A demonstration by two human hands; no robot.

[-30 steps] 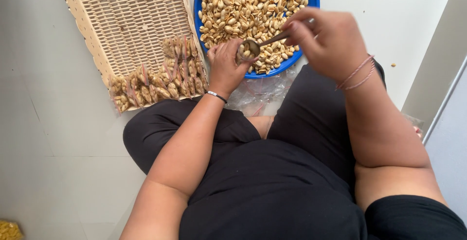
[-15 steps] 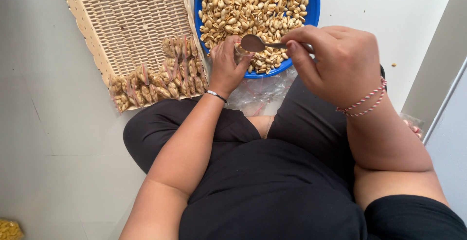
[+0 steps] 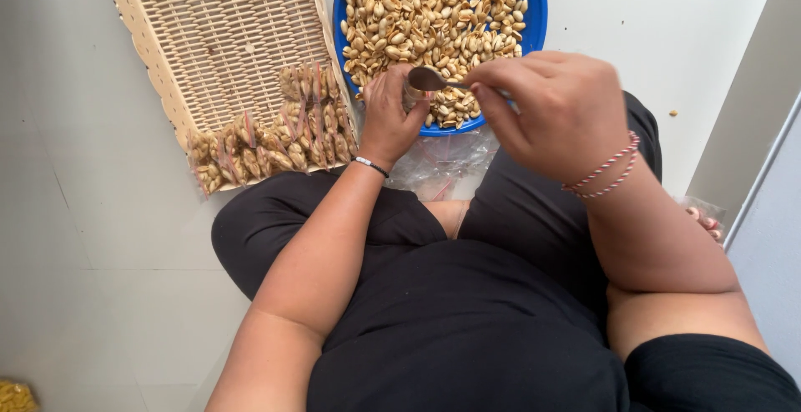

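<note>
A: Report the state of each grip.

B: The left hand (image 3: pixel 390 120) has its grip pressed around a small clear packet (image 3: pixel 409 92); the fingers wrap it and hide most of it. The right hand (image 3: pixel 559 111) has its grip pinching the handle of a metal spoon (image 3: pixel 427 79), with thumb and fingers closed on the handle's end.

A: Locate the spoon bowl relative to the left grip.

B: The bowl sits directly above the left grip, touching or just over the packet's mouth; which of the two cannot be told. The handle runs from there to the right grip.

A: What lies beyond the grips?

B: A blue bowl (image 3: pixel 534 20) filled with peanuts (image 3: pixel 434 11) rests on the floor (image 3: pixel 100 237), just beyond both grips. The left grip overlaps its near rim.

A: And to the outer side of the left grip?

B: A woven tray (image 3: pixel 225 36) lies there, beside the blue bowl. Filled packets (image 3: pixel 275 136) of peanuts lie in rows along its near edge, close to the left grip.

A: Anything below the grips?

B: A pile of clear plastic bags (image 3: pixel 442 161) rests between the person's knees, just under the blue bowl's rim.
</note>
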